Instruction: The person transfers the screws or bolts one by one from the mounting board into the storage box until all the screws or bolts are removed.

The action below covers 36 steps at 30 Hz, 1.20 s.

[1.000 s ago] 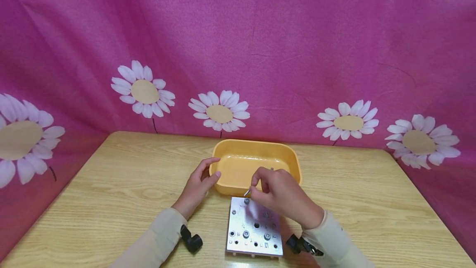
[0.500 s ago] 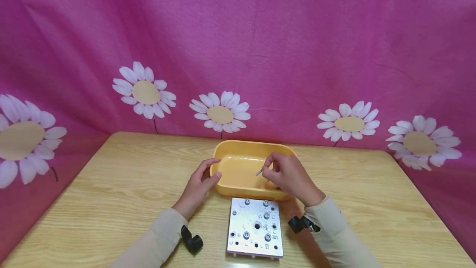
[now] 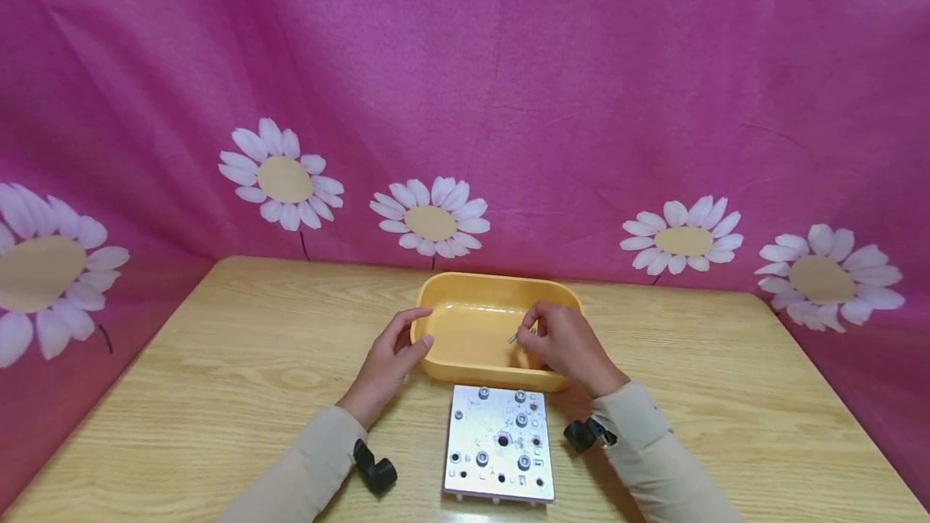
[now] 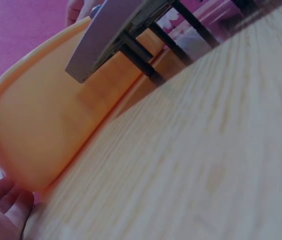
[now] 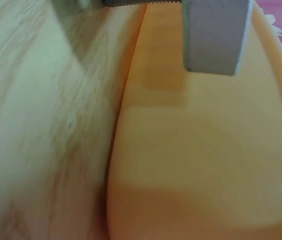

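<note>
My left hand [image 3: 385, 363] holds the left end of a yellow plastic tub [image 3: 465, 378], thumb and fingers about its rim. Inside the tub's right half, my right hand [image 3: 567, 345] pinches a slim silver metal rod [image 3: 513, 338] between thumb and fingertips; its other end is hidden, so its kind is unclear. Just in front of the tub stands a square metal plate [image 3: 475, 430] with holes and several socket-head bolts [image 3: 483, 458]. In the left wrist view, threaded bolt shanks [image 4: 138, 61] hold the plate up off the table. The right wrist view shows no fingers.
The wooden table [image 3: 276, 361] lies under everything. A pink cloth [image 3: 508, 103] printed with daisies hangs behind its far edge. Each wrist carries a black camera mount [image 3: 376, 470]. The plate's near edge is close to the table's front.
My right hand has moved from above the plate's far edge back and right into the tub, carrying the rod, then lowered slightly. My left hand has stayed on the rim.
</note>
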Each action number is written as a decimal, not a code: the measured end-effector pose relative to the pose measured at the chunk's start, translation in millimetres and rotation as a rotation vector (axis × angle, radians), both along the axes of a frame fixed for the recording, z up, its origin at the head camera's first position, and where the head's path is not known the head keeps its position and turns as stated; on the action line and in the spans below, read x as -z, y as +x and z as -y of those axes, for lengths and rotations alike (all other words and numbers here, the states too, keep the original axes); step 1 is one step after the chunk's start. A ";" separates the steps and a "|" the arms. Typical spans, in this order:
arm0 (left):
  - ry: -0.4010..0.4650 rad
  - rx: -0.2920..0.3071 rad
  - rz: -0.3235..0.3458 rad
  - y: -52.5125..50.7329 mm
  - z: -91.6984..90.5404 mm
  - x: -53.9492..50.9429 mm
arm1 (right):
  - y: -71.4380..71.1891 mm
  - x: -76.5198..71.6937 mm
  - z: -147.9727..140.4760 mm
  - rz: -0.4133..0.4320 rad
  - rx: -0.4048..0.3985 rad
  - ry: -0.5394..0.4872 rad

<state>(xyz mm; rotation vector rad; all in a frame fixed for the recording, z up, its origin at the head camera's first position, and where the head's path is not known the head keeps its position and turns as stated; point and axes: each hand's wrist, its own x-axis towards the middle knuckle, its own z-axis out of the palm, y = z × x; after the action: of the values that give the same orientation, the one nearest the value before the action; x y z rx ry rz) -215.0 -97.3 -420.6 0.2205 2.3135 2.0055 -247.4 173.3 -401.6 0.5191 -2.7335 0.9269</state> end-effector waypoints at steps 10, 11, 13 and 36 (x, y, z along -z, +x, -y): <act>0.020 0.004 0.000 0.3 0.7 2.3 | 0.9 5.0 3.1 0.041 0.041 0.075; 0.018 0.004 0.001 0.5 0.7 2.4 | 0.9 5.3 3.5 0.052 0.045 0.085; 0.014 0.003 0.000 0.3 0.5 2.9 | 1.2 5.4 4.1 0.072 0.053 0.104; 0.000 -0.021 -0.028 -18.6 2.8 32.8 | 0.3 1.6 5.5 0.117 0.069 0.154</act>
<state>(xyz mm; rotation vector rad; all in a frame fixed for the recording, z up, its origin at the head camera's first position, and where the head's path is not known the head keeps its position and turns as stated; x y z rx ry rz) -233.6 -100.1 -453.4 0.2267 2.3422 2.0248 -247.1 167.8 -403.2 0.4052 -2.9242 0.7578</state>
